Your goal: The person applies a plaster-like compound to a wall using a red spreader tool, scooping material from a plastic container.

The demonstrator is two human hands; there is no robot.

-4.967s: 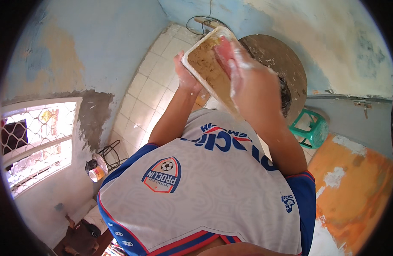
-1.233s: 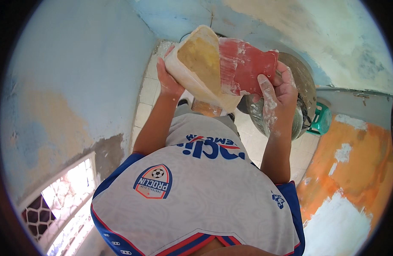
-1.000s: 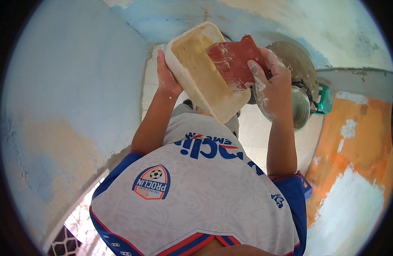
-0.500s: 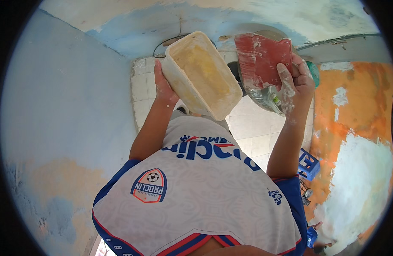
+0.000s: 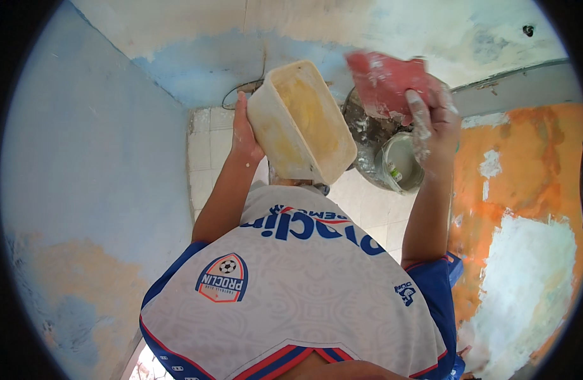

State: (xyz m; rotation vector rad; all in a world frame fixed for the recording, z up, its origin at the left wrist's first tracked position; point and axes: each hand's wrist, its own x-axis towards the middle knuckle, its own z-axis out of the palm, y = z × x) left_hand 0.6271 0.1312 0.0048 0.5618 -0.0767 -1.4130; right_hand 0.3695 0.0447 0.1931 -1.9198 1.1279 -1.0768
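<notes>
My left hand is closed on the side of a cream rectangular plastic tub, held tilted in front of my waist. Yellowish and whitish smears coat the tub's inside. To its right and apart from it, my right hand grips a flat red putty spreader between thumb and fingers. Pale putty streaks the blade, which is a little blurred by motion. White putty also covers my right thumb. Below the spreader stands a pale round bucket with a whitish inside.
Beside the bucket is a dark, putty-splashed round container, partly hidden by the spreader. A blue-grey wall rises on the left, a patchy wall ahead, and an orange wall on the right. Pale tiles cover the floor.
The tub has turned more upright and shows more of its side wall. The spreader has tilted and shifted slightly, uncovering the bucket beneath. Both hands keep their hold.
</notes>
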